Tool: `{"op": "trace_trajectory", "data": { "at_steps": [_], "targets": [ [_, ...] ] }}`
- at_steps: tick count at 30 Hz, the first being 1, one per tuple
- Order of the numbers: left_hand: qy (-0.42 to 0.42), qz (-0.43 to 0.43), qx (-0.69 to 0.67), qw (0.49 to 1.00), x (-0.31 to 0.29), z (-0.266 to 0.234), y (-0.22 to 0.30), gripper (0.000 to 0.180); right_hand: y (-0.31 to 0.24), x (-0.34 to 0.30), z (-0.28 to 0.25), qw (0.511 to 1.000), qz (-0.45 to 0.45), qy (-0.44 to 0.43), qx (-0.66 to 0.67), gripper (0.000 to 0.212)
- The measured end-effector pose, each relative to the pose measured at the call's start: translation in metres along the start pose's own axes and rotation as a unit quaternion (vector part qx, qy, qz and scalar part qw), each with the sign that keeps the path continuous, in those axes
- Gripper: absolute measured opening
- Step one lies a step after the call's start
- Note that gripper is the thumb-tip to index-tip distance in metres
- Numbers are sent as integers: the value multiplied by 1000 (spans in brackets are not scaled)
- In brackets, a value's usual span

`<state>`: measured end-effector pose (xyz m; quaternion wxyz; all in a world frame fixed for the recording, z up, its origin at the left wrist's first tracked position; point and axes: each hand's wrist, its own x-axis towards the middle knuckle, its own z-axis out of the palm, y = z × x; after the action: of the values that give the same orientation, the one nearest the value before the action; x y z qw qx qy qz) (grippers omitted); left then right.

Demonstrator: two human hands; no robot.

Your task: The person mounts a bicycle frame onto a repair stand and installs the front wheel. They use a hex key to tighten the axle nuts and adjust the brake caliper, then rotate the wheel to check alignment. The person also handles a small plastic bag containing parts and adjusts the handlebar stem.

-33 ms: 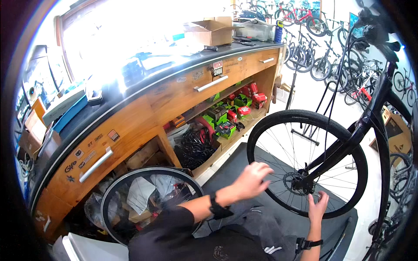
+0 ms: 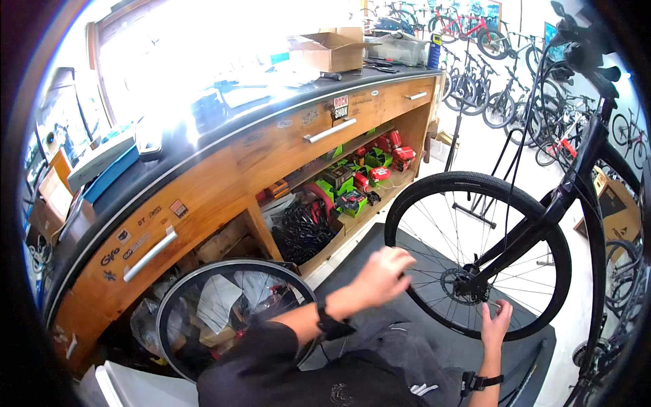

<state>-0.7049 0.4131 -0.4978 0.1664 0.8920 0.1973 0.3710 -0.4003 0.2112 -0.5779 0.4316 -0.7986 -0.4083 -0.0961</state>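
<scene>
A black bike wheel (image 2: 468, 178) stands in a dark fork (image 2: 553, 211) on my right, with a disc brake rotor (image 2: 453, 285) at its hub. My left hand (image 2: 384, 277) is curled closed at the left edge of the tyre. Whether it touches the tyre, and what lies inside the fingers, is hidden. My right hand (image 2: 497, 320) is raised just right of and below the hub, in front of the spokes. Its thumb and fingers are apart with nothing between them.
A loose wheel (image 2: 163, 305) leans against the wooden workbench (image 2: 237, 166) at left. Red and green boxes (image 2: 380, 157) fill its shelf. A cardboard box (image 2: 332, 54) sits on top. A dark mat (image 2: 369, 247) lies under the bike; several bikes (image 2: 498, 108) stand behind.
My left hand has drawn slightly left, and its fingers, spread before, are now curled in. My right hand has barely moved. The wheel and fork look the same.
</scene>
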Motion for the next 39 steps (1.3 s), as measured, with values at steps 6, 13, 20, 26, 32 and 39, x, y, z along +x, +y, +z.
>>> {"op": "trace_trajectory", "data": {
  "at_steps": [6, 13, 20, 26, 32, 39],
  "targets": [
    [214, -54, 212, 952, -32, -138, 1, 33, -37, -1, -28, 993, -11, -111, 41, 30],
    [315, -121, 329, 882, -107, -195, 0, 30, -112, -27, -59, 955, -34, -292, 38, 30],
    [204, -186, 371, 887, -106, -245, 25, 37, -184, 1, -85, 868, -57, -493, -21, 45],
    [221, -251, 482, 810, -84, -376, 51, 41, -261, 48, -140, 801, -97, -587, -68, 52],
    [-41, -491, 478, 727, -87, -425, 65, 87, -293, 76, -171, 800, -14, -599, 6, 48],
    [-201, -536, 327, 752, -76, -469, 84, 105, -339, 72, -226, 789, -2, -613, -29, 41]
  ]
}}
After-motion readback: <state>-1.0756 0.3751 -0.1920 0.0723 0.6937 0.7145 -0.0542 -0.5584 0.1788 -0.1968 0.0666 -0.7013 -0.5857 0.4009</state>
